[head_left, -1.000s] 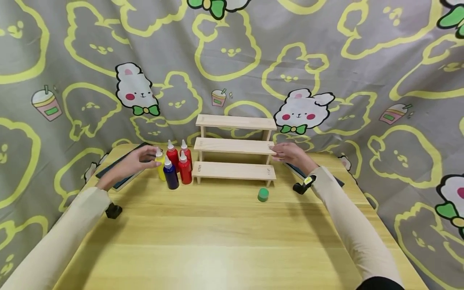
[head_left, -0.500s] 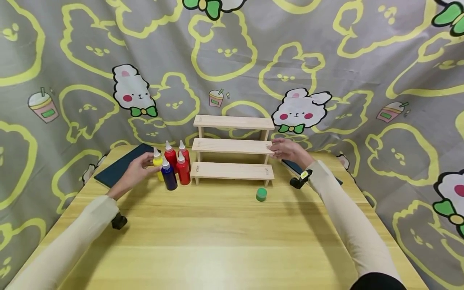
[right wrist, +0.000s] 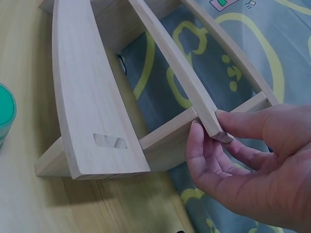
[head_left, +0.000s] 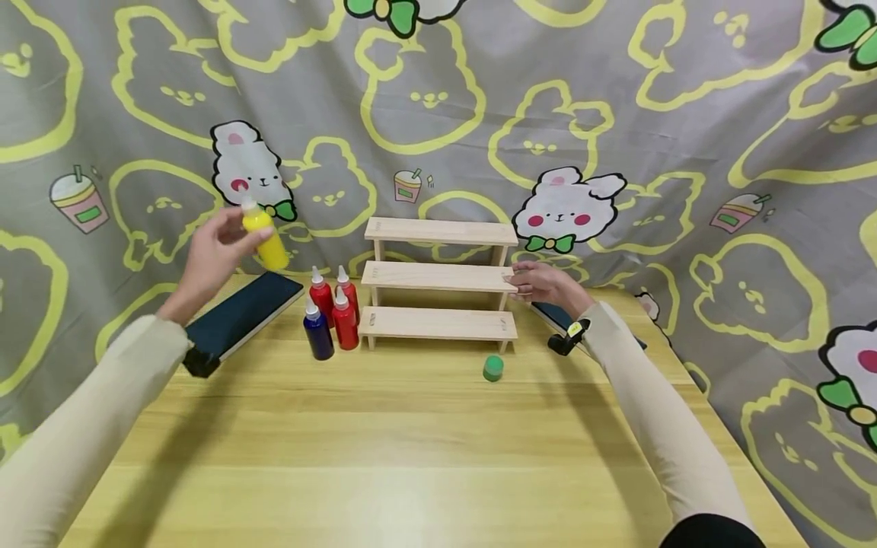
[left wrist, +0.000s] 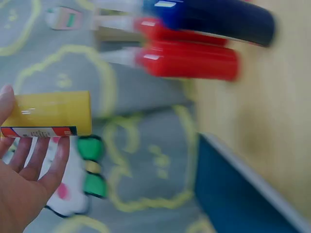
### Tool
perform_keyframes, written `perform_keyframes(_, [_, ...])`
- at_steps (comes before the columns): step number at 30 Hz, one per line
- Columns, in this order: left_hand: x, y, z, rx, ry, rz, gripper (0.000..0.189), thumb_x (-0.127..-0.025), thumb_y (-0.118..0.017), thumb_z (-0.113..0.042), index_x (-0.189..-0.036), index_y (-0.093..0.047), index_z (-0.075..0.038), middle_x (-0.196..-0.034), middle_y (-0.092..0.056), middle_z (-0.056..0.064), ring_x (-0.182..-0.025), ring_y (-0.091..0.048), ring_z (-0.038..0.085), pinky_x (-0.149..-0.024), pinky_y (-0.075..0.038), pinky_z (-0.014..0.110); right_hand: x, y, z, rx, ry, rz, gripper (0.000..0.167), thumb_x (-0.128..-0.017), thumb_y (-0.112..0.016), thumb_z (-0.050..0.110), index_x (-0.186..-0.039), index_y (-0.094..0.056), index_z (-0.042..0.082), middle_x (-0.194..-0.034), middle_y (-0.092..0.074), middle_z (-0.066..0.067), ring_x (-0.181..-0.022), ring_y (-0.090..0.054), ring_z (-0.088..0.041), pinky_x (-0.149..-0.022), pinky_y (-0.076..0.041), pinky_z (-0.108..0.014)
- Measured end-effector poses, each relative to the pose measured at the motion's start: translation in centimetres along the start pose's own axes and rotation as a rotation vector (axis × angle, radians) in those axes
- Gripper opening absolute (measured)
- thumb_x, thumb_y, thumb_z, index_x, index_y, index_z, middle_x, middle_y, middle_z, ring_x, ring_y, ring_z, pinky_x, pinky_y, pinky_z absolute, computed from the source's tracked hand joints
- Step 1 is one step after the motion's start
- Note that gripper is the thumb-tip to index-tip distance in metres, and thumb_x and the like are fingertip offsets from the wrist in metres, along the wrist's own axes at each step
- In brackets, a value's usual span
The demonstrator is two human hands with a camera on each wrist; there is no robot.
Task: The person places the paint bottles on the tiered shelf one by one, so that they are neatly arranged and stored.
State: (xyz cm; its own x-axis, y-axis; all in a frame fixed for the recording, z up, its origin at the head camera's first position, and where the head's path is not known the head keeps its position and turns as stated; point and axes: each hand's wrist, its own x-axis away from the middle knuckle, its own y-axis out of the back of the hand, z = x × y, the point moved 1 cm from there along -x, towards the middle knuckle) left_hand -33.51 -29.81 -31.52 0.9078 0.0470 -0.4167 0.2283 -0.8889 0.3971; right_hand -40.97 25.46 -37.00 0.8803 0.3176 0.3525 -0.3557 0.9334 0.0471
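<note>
In the head view my left hand [head_left: 214, 255] holds a yellow squeeze bottle [head_left: 267, 242] with a pale tip, tilted and raised above the table. The left wrist view shows the thumb and fingers around that yellow bottle [left wrist: 53, 112], its label strip facing the camera. My right hand [head_left: 548, 285] pinches the right end of the middle step of a three-tier wooden stand [head_left: 438, 276]. Seen from the right wrist, thumb and fingers grip that step's corner [right wrist: 214, 127]. Below the left hand, a blue bottle [head_left: 318, 335] and red bottles [head_left: 346, 326] stand upright together left of the stand.
A dark flat case [head_left: 247, 312] lies under the left forearm, and another dark flat object [head_left: 555, 316] lies below the right hand. A small green round pot [head_left: 493, 368] sits in front of the stand on the wooden table [head_left: 411, 441]. A patterned curtain [head_left: 438, 99] hangs behind.
My left hand has taken the yellow bottle from beside the blue and red bottles and lifted it up and to the left. The right hand remains at the middle step.
</note>
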Motion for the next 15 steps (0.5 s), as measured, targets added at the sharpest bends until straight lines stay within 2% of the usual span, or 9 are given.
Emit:
perform_keyframes(3, [-1.9,-0.4,-2.8,0.063,-0.022,0.023,0.047,-0.099,-0.074,-0.031,-0.141,-0.06,-0.014,-0.118,-0.066,-0.011,-0.101,-0.065,0.01,-0.077,-0.055,0.011,0.1,0.2,-0.1,0.009,0.012,-0.018,0.052,-0.109,-0.052,0.003,-0.152,-0.024,0.0,-0.075,-0.039,0.003,-0.056,-0.032,-0.007,-0.078,-0.059,-0.025])
perform_keyframes(6, [-3.3,-1.5,-4.8,0.092,-0.032,0.053,0.049,-0.099,-0.075,-0.031,-0.143,-0.061,-0.015,-0.121,-0.065,-0.009,-0.103,-0.066,0.01,-0.078,-0.056,0.012,0.1,0.2,-0.2,0.026,0.008,-0.032,0.056,-0.108,-0.054,0.004,-0.156,-0.025,-0.001,-0.09,-0.05,0.0,-0.058,-0.041,-0.006,-0.081,-0.06,-0.025])
perform_keyframes(10, [-4.8,-3.6,-6.4,0.078,-0.055,0.096,0.052,-0.1,-0.074,-0.031,-0.146,-0.059,-0.012,-0.125,-0.065,-0.004,-0.104,-0.066,0.011,-0.078,-0.057,0.013,0.0,0.1,-0.2,0.022,-0.013,-0.023,0.064,-0.108,-0.053,0.002,-0.162,-0.019,-0.002,-0.118,-0.05,-0.01,-0.069,-0.058,-0.008,-0.083,-0.06,-0.025])
perform_keyframes(15, [-6.5,-6.6,-7.6,0.063,-0.084,0.141,0.055,-0.101,-0.072,-0.032,-0.148,-0.057,-0.01,-0.133,-0.063,0.007,-0.109,-0.066,0.012,-0.084,-0.06,0.019,0.3,-0.3,0.1,0.013,-0.007,-0.03,0.061,-0.108,-0.051,-0.002,-0.16,-0.021,-0.003,-0.123,-0.046,-0.013,-0.069,-0.059,-0.009,-0.077,-0.06,-0.022])
